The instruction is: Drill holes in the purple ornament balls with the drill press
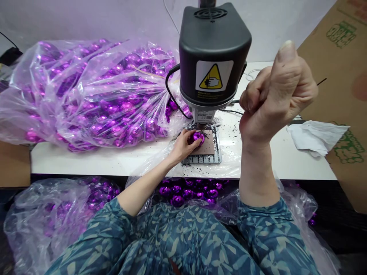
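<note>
My left hand (pixel 185 146) is closed around a shiny purple mirror-faceted ball (pixel 198 138), thumb and fingers on its sides. The ball rests on a brown board (pixel 208 147) over the metal base plate (pixel 219 156) of a small black drill press (pixel 212 53). Directly above the ball is the press's chuck (pixel 202 125); I cannot tell whether a bit touches the ball. To the right of the motor housing, my right hand (pixel 276 93) is raised and wrapped round the press's feed lever, which the fingers mostly hide.
A big clear bag (pixel 94 95) of purple balls lies on the white table (pixel 83 162) at left. More purple balls (pixel 189 193) sit in plastic below the front edge. A crumpled white cloth (pixel 317 136) and a cardboard box (pixel 341 49) are at right. Dark shavings surround the base.
</note>
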Action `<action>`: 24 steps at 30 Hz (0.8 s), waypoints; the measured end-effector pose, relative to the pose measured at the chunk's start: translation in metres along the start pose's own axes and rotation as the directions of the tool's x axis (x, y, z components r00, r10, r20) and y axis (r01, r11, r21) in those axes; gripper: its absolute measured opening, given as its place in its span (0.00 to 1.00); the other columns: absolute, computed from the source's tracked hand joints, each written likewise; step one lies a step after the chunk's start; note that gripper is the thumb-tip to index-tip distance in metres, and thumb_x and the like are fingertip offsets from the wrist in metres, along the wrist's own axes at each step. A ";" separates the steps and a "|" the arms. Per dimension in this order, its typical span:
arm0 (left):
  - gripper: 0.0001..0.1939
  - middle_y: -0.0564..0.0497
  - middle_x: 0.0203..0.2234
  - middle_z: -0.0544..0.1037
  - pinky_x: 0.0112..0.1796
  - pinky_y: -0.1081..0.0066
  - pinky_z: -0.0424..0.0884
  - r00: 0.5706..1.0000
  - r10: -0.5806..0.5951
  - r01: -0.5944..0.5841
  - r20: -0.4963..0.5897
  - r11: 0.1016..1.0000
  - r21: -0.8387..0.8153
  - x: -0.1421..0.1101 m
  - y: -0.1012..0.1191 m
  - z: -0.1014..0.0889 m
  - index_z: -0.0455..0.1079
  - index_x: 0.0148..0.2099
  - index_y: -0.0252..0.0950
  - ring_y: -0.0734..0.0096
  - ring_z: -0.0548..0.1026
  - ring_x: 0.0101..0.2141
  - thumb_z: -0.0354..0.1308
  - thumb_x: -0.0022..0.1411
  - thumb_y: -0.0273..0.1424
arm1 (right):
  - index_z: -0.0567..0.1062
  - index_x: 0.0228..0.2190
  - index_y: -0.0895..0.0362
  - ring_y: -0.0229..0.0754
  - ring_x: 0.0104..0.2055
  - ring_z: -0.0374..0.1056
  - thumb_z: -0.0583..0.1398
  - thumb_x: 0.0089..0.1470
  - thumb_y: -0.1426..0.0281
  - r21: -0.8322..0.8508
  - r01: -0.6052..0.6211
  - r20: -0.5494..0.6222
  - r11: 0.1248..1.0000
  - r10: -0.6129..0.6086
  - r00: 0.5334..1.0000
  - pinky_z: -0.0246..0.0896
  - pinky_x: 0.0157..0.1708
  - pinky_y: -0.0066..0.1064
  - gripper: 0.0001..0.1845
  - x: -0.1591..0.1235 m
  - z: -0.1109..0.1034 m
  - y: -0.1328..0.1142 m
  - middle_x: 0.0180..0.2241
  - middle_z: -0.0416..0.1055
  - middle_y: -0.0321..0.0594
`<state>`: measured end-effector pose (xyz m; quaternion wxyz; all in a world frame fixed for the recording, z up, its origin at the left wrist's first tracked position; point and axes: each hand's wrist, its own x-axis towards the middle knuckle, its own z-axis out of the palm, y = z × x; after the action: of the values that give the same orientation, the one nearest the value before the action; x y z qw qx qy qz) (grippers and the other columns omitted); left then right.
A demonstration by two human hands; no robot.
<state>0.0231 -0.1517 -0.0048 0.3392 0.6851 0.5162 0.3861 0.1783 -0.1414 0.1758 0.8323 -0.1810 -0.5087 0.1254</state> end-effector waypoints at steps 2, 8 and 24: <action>0.25 0.44 0.45 0.78 0.43 0.63 0.76 0.998 -0.007 0.007 -0.062 1.000 0.001 -0.005 0.003 0.007 0.72 0.58 0.34 0.64 0.78 0.41 0.69 0.61 0.35 | 0.57 0.17 0.55 0.27 0.13 0.46 0.64 0.56 0.57 0.017 -0.001 -0.006 1.000 0.001 1.000 0.40 0.15 0.27 0.28 0.000 0.000 0.001 0.13 0.40 0.26; 0.23 0.45 0.46 0.78 0.44 0.62 0.75 0.979 0.097 -0.089 -0.181 0.995 0.052 -0.016 0.007 0.016 0.69 0.54 0.37 0.61 0.77 0.45 0.70 0.58 0.28 | 0.55 0.17 0.53 0.30 0.13 0.45 0.63 0.53 0.50 -0.070 -0.028 -0.006 0.997 0.028 1.000 0.40 0.16 0.31 0.30 0.000 0.000 -0.005 0.13 0.38 0.27; 0.22 0.44 0.51 0.78 0.54 0.57 0.75 0.980 0.125 -0.151 -0.158 0.975 -0.164 -0.017 -0.010 0.029 0.67 0.55 0.39 0.60 0.78 0.52 0.70 0.63 0.35 | 0.52 0.17 0.53 0.30 0.14 0.45 0.61 0.55 0.48 -0.117 -0.033 -0.010 0.993 0.032 0.999 0.40 0.17 0.34 0.32 -0.005 -0.001 -0.007 0.13 0.38 0.28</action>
<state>0.0412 -0.1680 -0.0304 0.3315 0.6567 0.4550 0.5018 0.1775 -0.1501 0.1745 0.8203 -0.2381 -0.5087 0.1080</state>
